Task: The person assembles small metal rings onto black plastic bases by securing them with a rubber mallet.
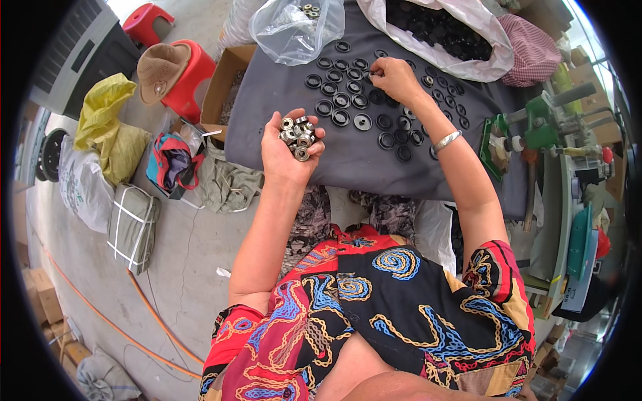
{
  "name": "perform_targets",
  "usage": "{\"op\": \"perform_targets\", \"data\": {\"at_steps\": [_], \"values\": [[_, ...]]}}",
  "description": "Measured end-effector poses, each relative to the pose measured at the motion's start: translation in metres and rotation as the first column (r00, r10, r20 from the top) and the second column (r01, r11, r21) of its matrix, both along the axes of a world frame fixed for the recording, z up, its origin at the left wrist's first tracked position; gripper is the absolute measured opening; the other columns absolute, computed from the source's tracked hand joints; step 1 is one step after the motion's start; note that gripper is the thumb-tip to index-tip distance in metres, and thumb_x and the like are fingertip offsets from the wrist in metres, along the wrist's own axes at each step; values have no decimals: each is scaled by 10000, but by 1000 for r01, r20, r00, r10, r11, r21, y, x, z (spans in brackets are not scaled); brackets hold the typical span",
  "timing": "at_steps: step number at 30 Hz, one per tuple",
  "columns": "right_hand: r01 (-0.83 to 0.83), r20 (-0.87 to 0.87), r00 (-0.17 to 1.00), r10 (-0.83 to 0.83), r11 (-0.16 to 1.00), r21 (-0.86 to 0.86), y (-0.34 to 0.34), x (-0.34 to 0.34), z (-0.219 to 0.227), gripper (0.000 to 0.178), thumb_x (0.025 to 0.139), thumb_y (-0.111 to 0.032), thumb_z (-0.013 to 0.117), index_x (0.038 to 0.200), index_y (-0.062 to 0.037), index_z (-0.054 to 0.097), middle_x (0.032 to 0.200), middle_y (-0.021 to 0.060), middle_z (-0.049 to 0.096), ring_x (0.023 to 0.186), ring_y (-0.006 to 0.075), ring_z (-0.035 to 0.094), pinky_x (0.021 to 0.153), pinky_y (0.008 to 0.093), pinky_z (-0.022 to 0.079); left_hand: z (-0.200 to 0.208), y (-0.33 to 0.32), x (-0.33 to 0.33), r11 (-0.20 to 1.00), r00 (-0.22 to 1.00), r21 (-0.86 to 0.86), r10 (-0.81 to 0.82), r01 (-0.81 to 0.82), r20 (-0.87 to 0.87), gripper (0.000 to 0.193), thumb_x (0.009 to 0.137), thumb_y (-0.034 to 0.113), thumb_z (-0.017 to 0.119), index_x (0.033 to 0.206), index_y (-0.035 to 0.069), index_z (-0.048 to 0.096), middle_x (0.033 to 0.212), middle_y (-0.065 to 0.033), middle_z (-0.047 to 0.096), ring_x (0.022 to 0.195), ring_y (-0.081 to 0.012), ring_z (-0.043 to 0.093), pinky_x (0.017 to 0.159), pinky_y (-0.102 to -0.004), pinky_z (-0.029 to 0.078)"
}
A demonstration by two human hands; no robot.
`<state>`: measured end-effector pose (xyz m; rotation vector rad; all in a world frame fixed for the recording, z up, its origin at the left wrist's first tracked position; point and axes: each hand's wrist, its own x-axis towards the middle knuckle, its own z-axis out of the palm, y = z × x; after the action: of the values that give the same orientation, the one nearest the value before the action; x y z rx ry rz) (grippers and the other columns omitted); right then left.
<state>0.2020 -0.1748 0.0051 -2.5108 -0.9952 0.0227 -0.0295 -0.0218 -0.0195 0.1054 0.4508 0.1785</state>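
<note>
Several small silver ball bearings (pixel 299 137) lie heaped in my left hand (pixel 289 150), which is palm up with its fingers curled round them. Over the black wheels, my right hand (pixel 394 79) reaches down with thumb and fingers pinched together; what they hold, if anything, is too small and hidden to name. Rows of round black plastic wheels (pixel 341 100) with open centres lie flat on the dark cloth (pixel 274 87). One wheel (pixel 362 121) has a silver centre, as if a bearing sits in it.
Beyond the wheels are a clear plastic bag (pixel 297 40) with more bearings and a white sack (pixel 498 50) of black parts. A green metal hand press (pixel 535 120) stands at the right. At the left are a cardboard box (pixel 215 90) and a red stool (pixel 187 97) with a hat.
</note>
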Motion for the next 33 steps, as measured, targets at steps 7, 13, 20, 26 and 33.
{"op": "perform_targets", "data": {"at_steps": [7, 13, 20, 26, 33], "values": [[-28, 60, 998, 34, 995, -101, 7, 3, 4, 220, 704, -132, 632, 884, -17, 682, 861, 181, 666, 847, 342, 639, 776, 400, 504, 1, -1, -1, 1000, 1000, 8, -14, 14, 19, 372, 970, 352, 365, 984, 41, 570, 875, -155, 599, 728, -300, 534, 421, -285, 356], [-63, 107, 990, 90, 971, -230, 14, 1, 6, 177, 702, -117, 614, 828, -5, 668, 857, 210, 649, 849, 365, 629, 771, 422, 508, 1, -2, -2, 999, 999, 13, -37, 37, -8, 355, 966, 335, 368, 981, 43, 570, 871, -151, 591, 724, -294, 534, 421, -285, 353], [-79, 158, 979, 128, 956, -281, 14, -2, 10, 199, 741, -179, 686, 813, 4, 655, 867, 212, 651, 874, 384, 620, 779, 442, 502, 0, 0, -3, 998, 998, 30, -59, 58, 12, 351, 958, 325, 379, 991, 32, 570, 875, -152, 597, 699, -288, 540, 415, -285, 360], [-217, 321, 912, 257, 964, -156, 24, -91, 69, 242, 760, -241, 675, 898, -43, 677, 898, 159, 633, 872, 332, 624, 766, 419, 506, 8, 0, 8, 965, 969, 103, -245, 242, 21, 363, 948, 336, 415, 992, 19, 585, 838, -136, 620, 641, -273, 571, 409, -285, 384], [-437, 177, 875, 450, 893, -113, 76, -137, 19, 242, 698, -242, 619, 791, -49, 730, 875, 152, 679, 854, 326, 661, 714, 411, 535, -5, 6, 9, 923, 983, 344, -185, 174, -1, 269, 954, 324, 400, 940, 141, 597, 769, -11, 636, 503, -146, 545, 306, -253, 349]]}}
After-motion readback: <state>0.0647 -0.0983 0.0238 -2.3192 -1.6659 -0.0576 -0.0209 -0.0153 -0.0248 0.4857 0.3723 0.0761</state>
